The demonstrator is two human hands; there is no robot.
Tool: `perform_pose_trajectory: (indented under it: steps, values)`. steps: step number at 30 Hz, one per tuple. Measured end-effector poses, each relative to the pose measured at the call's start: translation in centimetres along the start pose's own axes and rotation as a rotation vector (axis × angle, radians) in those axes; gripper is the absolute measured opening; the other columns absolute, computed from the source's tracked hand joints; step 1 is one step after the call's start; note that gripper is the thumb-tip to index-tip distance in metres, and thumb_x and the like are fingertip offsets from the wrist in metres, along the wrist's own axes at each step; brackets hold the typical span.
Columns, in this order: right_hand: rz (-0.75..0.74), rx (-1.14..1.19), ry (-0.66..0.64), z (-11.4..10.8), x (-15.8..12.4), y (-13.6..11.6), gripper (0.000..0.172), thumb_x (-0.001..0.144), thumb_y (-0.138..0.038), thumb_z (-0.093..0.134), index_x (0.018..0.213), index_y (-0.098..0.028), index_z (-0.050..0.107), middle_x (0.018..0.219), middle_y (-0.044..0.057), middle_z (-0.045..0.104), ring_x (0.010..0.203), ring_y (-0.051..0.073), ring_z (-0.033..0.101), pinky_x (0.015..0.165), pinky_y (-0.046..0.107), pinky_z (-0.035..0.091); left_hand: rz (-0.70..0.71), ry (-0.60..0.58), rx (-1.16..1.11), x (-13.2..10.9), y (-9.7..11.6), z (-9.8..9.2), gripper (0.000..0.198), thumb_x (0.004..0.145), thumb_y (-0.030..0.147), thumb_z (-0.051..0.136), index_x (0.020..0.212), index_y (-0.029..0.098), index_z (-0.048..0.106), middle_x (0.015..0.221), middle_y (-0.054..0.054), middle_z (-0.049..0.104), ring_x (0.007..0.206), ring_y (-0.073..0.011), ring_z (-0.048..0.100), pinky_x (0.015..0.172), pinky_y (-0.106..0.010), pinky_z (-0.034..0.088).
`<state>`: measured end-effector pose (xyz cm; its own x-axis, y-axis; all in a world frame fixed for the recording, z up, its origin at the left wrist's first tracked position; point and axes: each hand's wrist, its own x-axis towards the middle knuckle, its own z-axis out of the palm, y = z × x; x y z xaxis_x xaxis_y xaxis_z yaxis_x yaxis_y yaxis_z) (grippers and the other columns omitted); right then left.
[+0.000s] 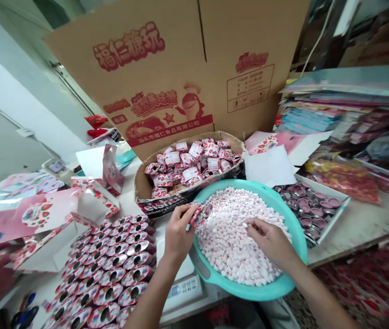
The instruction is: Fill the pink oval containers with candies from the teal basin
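My left hand (pixel 177 233) grips a small strawberry-printed pouch (pixel 201 214) by its lower end, over the rim of a teal plastic basin (pixel 249 192). The basin is heaped with small pink-and-white candies (pixel 228 237). My right hand (pixel 270 242) rests on the heap, its fingertips bunched among the candies. Whether those fingers hold any candies is hidden. The basin sits on a white digital scale (pixel 184 292), mostly covered by the basin and my left arm.
A cardboard box lid (pixel 146 183) holds strawberry-printed packets. Rows of red printed tubes (pixel 108 269) lie to the left, beside flat pink cartons (pixel 37 214). A white tray of purple-topped lids (pixel 338 201) stands to the right. Printed cardboard (pixel 153 59) rises behind.
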<state>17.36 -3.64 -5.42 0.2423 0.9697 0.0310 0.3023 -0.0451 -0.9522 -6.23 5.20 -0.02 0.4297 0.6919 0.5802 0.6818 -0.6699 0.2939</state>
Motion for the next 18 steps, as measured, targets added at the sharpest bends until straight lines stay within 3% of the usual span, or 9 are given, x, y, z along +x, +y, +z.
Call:
perform_pose_trajectory:
  steps: [9, 14, 18]
  values:
    - [-0.016, -0.063, -0.035, -0.08, 0.34, 0.55, 0.031, 0.088, -0.044, 0.045, 0.084, -0.021, 0.065, 0.075, 0.002, 0.066, 0.073, 0.021, 0.06, 0.066, 0.029, 0.045, -0.018, 0.049, -0.051, -0.6, 0.71, 0.39, 0.05, 0.077, 0.003, 0.054, 0.121, 0.027, 0.059, 0.11, -0.005, 0.058, 0.105, -0.0198, 0.058, 0.093, -0.034, 0.051]
    - [-0.009, -0.091, -0.044, -0.08, 0.45, 0.52, 0.028, 0.087, -0.041, 0.045, 0.083, -0.022, 0.066, 0.077, 0.002, 0.067, 0.073, 0.021, 0.061, 0.067, 0.03, 0.044, -0.104, -0.083, -0.034, -0.71, 0.5, 0.73, 0.052, 0.074, 0.0, 0.054, 0.117, 0.028, 0.062, 0.105, -0.003, 0.06, 0.1, -0.0186, 0.06, 0.088, -0.031, 0.053]
    - [-0.009, -0.058, -0.035, -0.1, 0.36, 0.36, 0.026, 0.087, -0.038, 0.046, 0.09, -0.023, 0.067, 0.081, 0.002, 0.068, 0.077, 0.021, 0.061, 0.07, 0.03, 0.044, -0.124, -0.074, -0.036, -0.58, 0.47, 0.81, 0.049, 0.077, 0.003, 0.055, 0.119, 0.029, 0.061, 0.107, -0.004, 0.059, 0.102, -0.0192, 0.059, 0.09, -0.031, 0.052]
